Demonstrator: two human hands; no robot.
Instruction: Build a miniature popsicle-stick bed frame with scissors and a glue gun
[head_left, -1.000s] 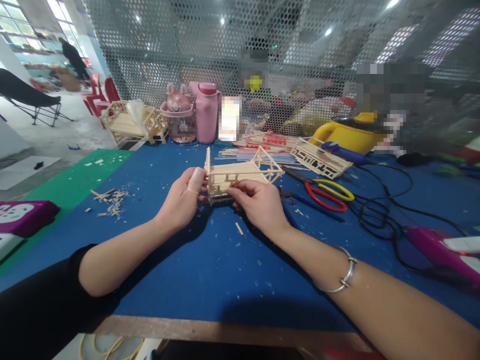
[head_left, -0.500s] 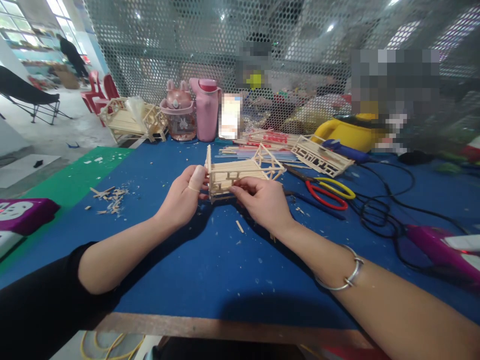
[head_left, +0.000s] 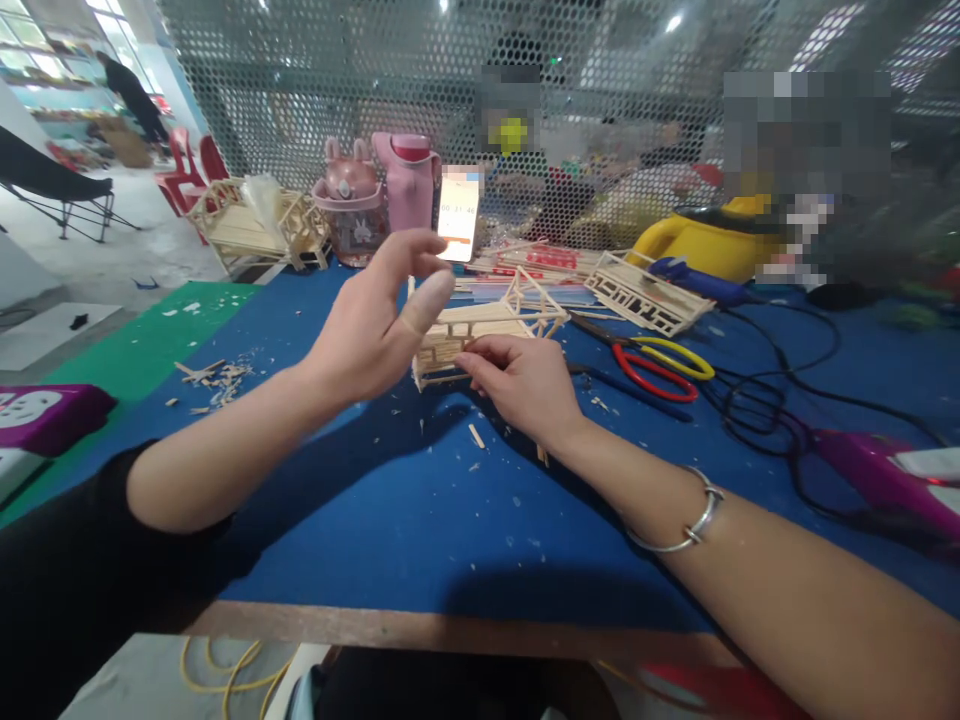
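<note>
A small house model of thin wooden sticks (head_left: 487, 335) rests on the blue table mat (head_left: 420, 510). My right hand (head_left: 521, 385) grips its near lower edge, fingers curled on the frame. My left hand (head_left: 379, 320) is lifted off the model and hovers just left of it, fingers spread and holding nothing. It hides the model's left end.
Red-and-yellow scissors (head_left: 660, 370) and black cables (head_left: 757, 410) lie to the right, with a purple glue gun (head_left: 877, 490) beyond. A stick panel (head_left: 645, 293), loose sticks, two pink bottles (head_left: 409, 195), a phone (head_left: 458, 213), another stick house (head_left: 251, 225) and a mesh screen stand behind. Stick scraps (head_left: 214, 380) lie left.
My left hand let go of the stick house and rose up and toward me, fingers opening. My right hand stayed on the model.
</note>
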